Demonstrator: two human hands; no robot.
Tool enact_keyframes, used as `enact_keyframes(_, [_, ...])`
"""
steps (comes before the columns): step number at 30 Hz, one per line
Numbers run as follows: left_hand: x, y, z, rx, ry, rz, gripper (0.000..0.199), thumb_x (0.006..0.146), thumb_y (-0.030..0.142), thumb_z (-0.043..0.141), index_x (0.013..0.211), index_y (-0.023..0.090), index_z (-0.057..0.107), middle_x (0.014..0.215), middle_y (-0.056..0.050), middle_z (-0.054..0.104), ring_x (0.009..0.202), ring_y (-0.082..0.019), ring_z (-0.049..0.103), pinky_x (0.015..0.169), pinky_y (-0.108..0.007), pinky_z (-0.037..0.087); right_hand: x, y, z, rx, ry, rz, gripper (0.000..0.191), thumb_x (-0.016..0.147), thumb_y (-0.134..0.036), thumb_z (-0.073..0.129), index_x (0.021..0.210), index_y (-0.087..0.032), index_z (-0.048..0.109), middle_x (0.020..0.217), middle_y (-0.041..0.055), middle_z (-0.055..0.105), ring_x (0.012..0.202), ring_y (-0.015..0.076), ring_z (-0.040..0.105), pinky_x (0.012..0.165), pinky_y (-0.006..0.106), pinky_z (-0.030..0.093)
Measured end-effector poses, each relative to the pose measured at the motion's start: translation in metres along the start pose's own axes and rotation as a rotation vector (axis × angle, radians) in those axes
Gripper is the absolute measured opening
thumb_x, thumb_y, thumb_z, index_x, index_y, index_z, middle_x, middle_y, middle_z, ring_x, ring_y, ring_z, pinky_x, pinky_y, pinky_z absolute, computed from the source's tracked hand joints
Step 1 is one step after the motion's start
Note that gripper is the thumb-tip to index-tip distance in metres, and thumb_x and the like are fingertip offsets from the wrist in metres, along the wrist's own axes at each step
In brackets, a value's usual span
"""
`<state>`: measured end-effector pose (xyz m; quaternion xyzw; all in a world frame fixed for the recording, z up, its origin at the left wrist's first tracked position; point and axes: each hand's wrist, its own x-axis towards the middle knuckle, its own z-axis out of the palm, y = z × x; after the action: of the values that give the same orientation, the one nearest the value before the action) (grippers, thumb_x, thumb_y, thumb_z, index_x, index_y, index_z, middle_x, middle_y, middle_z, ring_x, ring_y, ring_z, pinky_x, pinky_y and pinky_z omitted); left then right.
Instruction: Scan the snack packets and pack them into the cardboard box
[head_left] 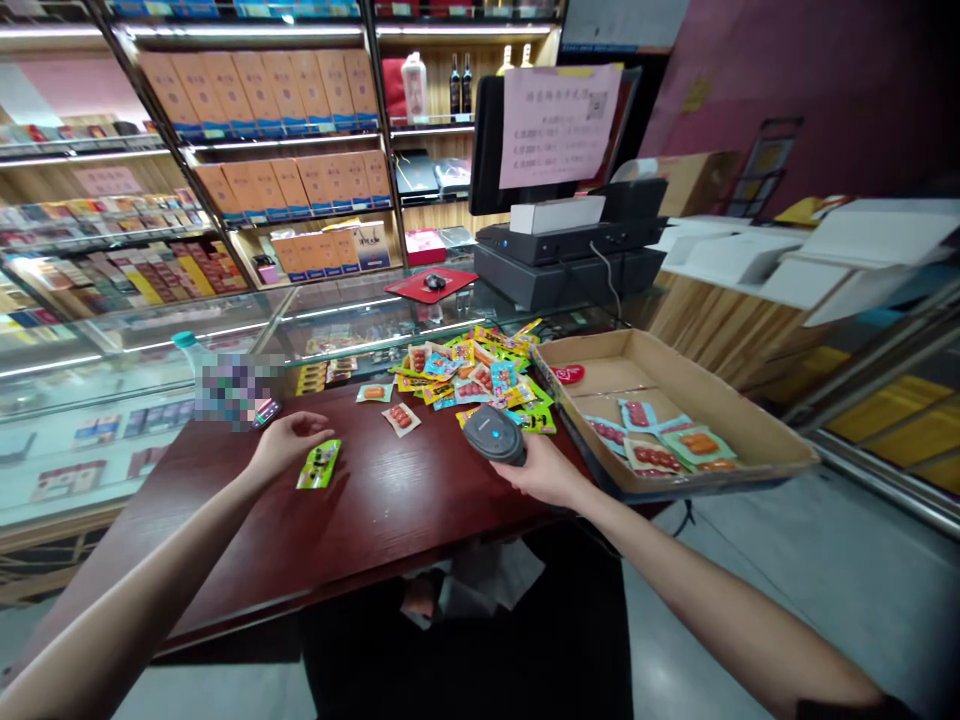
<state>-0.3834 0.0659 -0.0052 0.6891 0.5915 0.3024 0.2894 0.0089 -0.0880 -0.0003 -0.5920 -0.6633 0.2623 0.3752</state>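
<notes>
My left hand (289, 442) is over the left part of the dark red table (375, 500), its fingers curled above a green snack packet (319, 464). The packet stands close under the fingertips; whether they touch it is hard to tell. In my right hand (546, 472) is a dark handheld scanner (493, 434), its head pointing left. Behind the scanner lies a pile of colourful snack packets (484, 378). Two small sausage packets, one (401, 419) nearer and one (373, 393) farther, lie left of the pile.
A cardboard tray (765, 455) with several packets stands right of the pile. Behind are a monitor (487, 150), a red mouse pad (431, 285) and glass counters. A bottle (187, 347) stands at the table's left.
</notes>
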Motion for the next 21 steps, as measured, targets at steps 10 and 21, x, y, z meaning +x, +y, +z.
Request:
enact_keyframes(10, [0.036, 0.047, 0.102, 0.014, -0.227, 0.188, 0.041, 0.068, 0.053, 0.069, 0.086, 0.017, 0.073, 0.077, -0.004, 0.071, 0.07, -0.018, 0.062, 0.062, -0.025, 0.044, 0.003, 0.016, -0.002, 0.019, 0.001, 0.002, 0.034, 0.075, -0.027, 0.066, 0.107, -0.018, 0.068, 0.104, 0.0063, 0.073, 0.097, 0.0241, 0.068, 0.089, 0.035, 0.051])
enact_keyframes(21, [-0.06, 0.126, 0.175, -0.847, -0.621, 0.027, 0.058, 0.078, 0.053, 0.065, 0.125, 0.02, 0.06, 0.114, -0.01, 0.068, 0.107, -0.025, 0.062, 0.091, -0.036, 0.049, 0.014, -0.005, 0.029, -0.071, 0.156, -0.099, 0.056, 0.076, -0.021, 0.062, 0.13, -0.016, 0.048, 0.124, 0.0151, 0.053, 0.118, 0.0285, 0.052, 0.102, 0.046, 0.042])
